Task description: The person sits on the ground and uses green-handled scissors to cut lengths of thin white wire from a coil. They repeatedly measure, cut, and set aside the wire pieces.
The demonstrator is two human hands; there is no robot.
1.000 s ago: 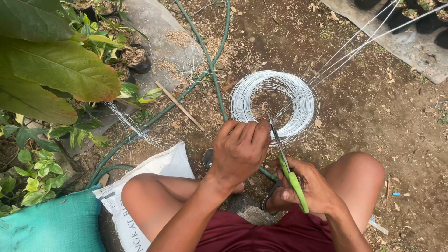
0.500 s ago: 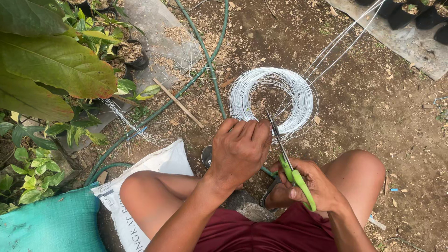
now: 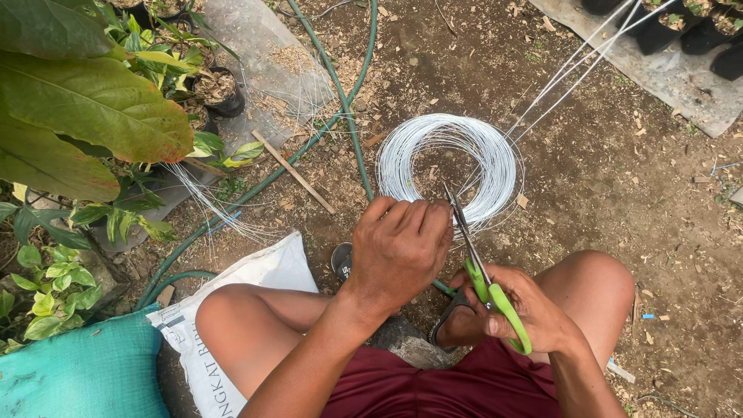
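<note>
A coil of thin silver wire point(image 3: 449, 159) lies on the bare soil in front of my knees. Several strands run from it up to the top right. My left hand point(image 3: 398, 248) is closed in a fist near the coil's front edge, apparently pinching wire; what it grips is hidden by the fingers. My right hand point(image 3: 522, 306) holds green-handled scissors point(image 3: 484, 275), whose blades point up beside the left fist. I sit low with both bare knees spread.
A green hose point(image 3: 340, 93) crosses the soil on the left. Cut wire pieces point(image 3: 213, 205) lie by potted plants point(image 3: 213, 89) and large leaves. A white sack point(image 3: 255, 279) and a teal sack point(image 3: 77, 375) sit at lower left. Black pots point(image 3: 681, 23) stand at top right.
Both hands have shifted slightly; the scissors now stand close against the left fist, blades pointing at the coil's edge. The view has tilted a little.
</note>
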